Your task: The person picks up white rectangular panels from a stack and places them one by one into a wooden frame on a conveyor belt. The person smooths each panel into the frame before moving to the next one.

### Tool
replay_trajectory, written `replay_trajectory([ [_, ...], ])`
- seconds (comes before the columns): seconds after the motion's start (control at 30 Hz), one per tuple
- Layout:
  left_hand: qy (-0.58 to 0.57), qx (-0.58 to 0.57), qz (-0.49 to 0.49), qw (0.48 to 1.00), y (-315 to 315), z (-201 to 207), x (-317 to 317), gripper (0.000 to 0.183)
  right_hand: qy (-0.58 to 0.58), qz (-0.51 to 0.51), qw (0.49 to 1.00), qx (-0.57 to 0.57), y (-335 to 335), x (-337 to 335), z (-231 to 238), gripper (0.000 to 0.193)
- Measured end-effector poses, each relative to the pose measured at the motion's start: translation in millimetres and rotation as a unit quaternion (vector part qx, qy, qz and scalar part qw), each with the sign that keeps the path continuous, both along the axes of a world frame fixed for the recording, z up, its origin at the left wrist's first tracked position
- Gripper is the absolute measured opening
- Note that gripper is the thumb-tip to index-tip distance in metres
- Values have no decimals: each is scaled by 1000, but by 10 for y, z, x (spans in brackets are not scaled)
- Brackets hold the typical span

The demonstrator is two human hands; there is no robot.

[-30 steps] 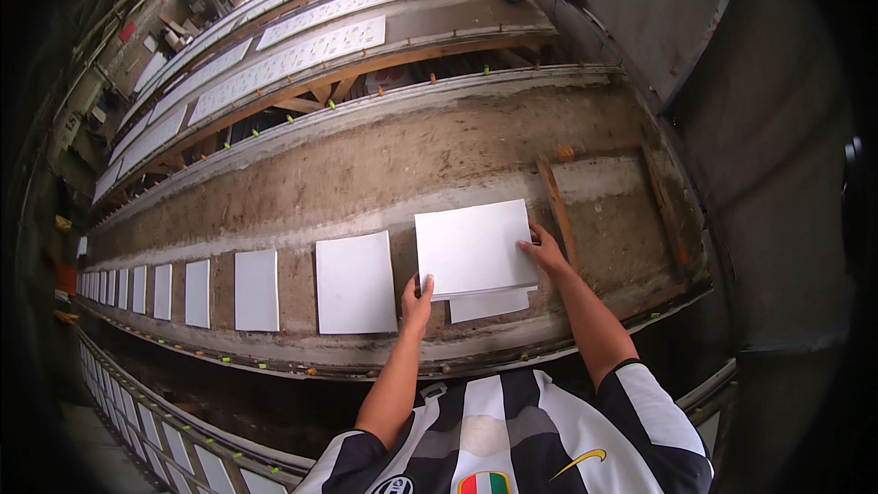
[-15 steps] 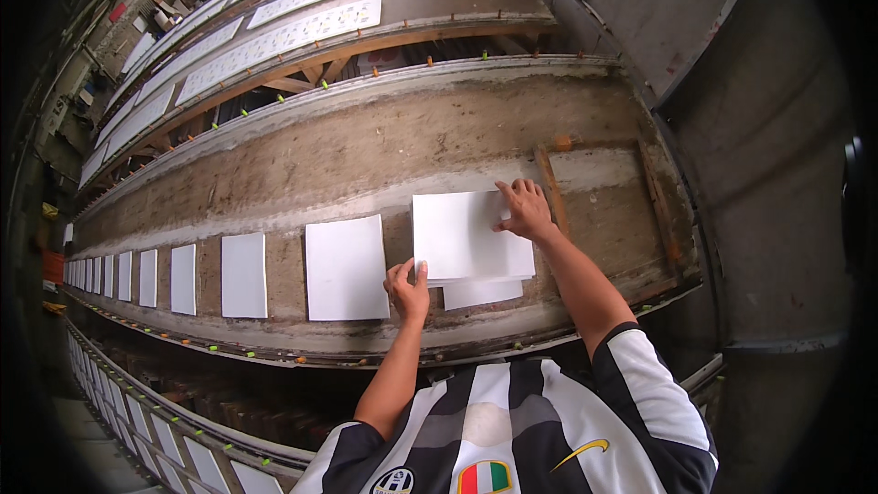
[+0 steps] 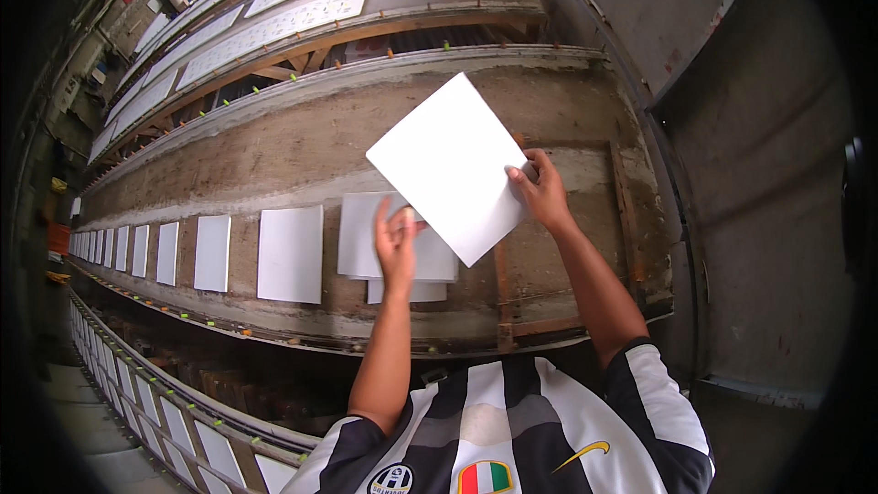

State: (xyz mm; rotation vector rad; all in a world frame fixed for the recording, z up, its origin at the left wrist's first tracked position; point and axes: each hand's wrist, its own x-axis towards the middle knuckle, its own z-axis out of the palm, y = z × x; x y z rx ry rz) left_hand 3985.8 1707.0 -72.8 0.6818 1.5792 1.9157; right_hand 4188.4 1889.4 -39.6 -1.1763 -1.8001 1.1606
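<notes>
A square white sheet point(image 3: 448, 165) is raised above the table, tilted so one corner points away from me. My right hand point(image 3: 544, 190) pinches its right-hand edge, thumb on the upper face and fingers underneath. By the sheet's lower left edge is my left hand point(image 3: 396, 242), its fingers apart and slightly blurred; it does not appear to grip anything. Below the left hand lies a white stack of sheets point(image 3: 357, 238), partly hidden by the hand and the raised sheet. Under the stack's near edge, another white piece point(image 3: 407, 293) sticks out.
A row of white sheets point(image 3: 291, 256) runs leftward along the long brown table point(image 3: 274, 165). At the table's right end lies a wooden frame point(image 3: 622, 220). Further tables with white panels point(image 3: 274, 32) stand beyond, and another row point(image 3: 215, 448) is at lower left.
The top sheet has been lifted off the stack, turned to a diamond and carried up and right by my right hand. My left hand has come off the stack's corner. The view has shifted right.
</notes>
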Motion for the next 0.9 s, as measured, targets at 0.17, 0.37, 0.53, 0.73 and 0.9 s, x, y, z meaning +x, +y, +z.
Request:
replay_trajectory([
  [0.17,50,-19,-102,993,508,-179,903,35,6,17,998,-67,135,902,-345,54],
  [0.37,50,-57,-191,979,869,-322,1436,36,78,-111,990,-22,277,1394,-362,61],
  [0.53,291,-234,-80,924,827,-821,1336,66,18,-142,985,-97,488,1681,-796,67],
  [0.73,372,-356,-93,852,419,-1370,1487,90,-69,-141,978,-136,481,1758,-1435,72],
  [0.9,408,-338,-70,845,367,-1494,1571,94,-83,-124,979,-138,453,1706,-1745,72],
])
